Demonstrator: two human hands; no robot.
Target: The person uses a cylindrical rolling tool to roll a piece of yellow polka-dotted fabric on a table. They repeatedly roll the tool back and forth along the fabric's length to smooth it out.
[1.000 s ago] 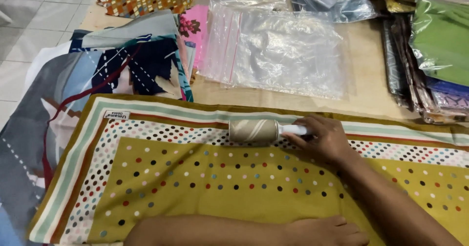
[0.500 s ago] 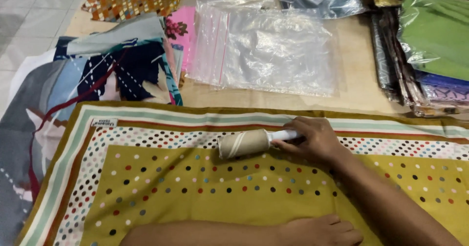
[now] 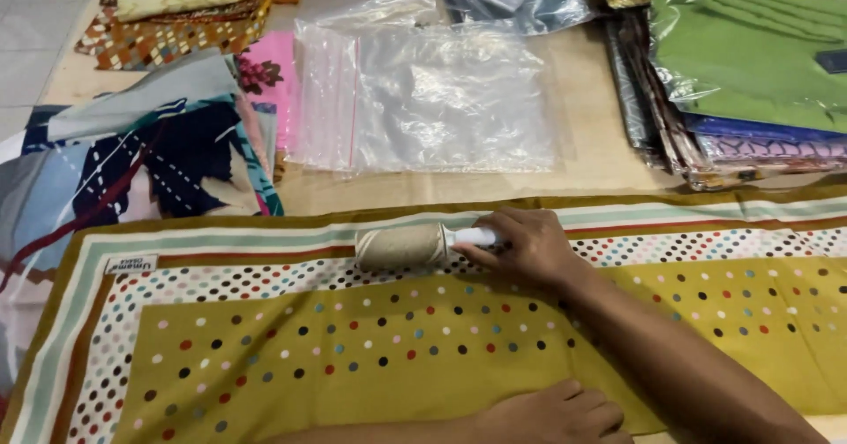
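- The right hand [image 3: 520,248] is gripping the white handle of the lint roller [image 3: 404,246], whose long axis is lying sideways along the scarf's [image 3: 353,356] far border.
- The left hand [image 3: 551,413] is pressing flat, fingers spread, on the scarf's near edge, well apart from the roller.

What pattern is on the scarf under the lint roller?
Mustard scarf with multicoloured polka dots and striped border; head view.
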